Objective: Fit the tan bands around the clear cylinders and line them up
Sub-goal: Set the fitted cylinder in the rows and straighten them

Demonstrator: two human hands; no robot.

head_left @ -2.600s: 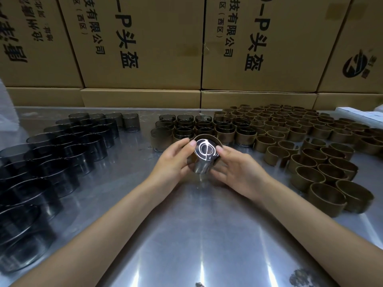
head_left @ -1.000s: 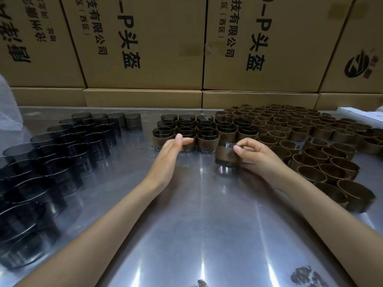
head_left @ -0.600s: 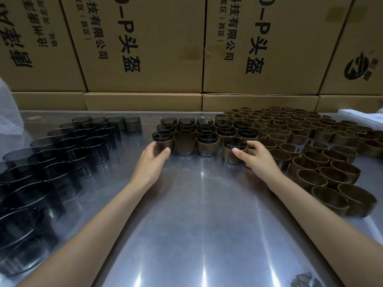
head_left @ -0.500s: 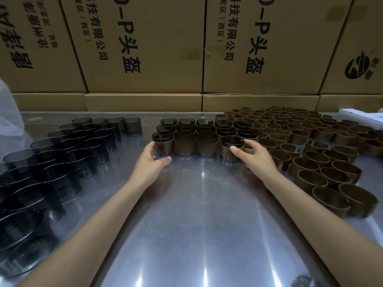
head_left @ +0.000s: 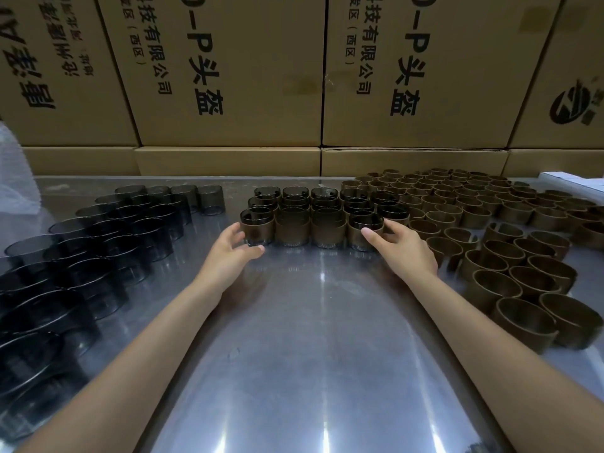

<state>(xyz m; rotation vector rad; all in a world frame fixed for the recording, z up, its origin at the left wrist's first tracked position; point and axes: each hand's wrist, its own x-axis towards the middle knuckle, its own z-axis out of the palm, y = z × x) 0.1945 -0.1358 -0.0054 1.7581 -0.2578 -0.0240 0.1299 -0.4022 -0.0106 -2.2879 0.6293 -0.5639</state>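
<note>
A block of clear cylinders wrapped in tan bands [head_left: 327,230] stands in rows at the middle of the steel table [head_left: 310,338]. My left hand [head_left: 228,256] cups the leftmost banded cylinder [head_left: 256,228] of the front row, fingers on its left wall and thumb along its front base. My right hand [head_left: 403,248] grips the rightmost banded cylinder [head_left: 364,232] of that row, thumb in front and fingers behind. Bare dark clear cylinders [head_left: 108,243] stand at the left. Loose tan bands [head_left: 496,269] stand at the right.
Printed cardboard boxes [head_left: 228,76] are stacked along the table's back edge. A white bubble-wrap bag [head_left: 14,191] sits at the far left, and a white flat object [head_left: 575,181] at the far right. The tan bands reach close to my right forearm.
My right hand carried a freshly banded cylinder to the right end of the front row and set it down. My left hand came to the row's left end, and the row has closed up.
</note>
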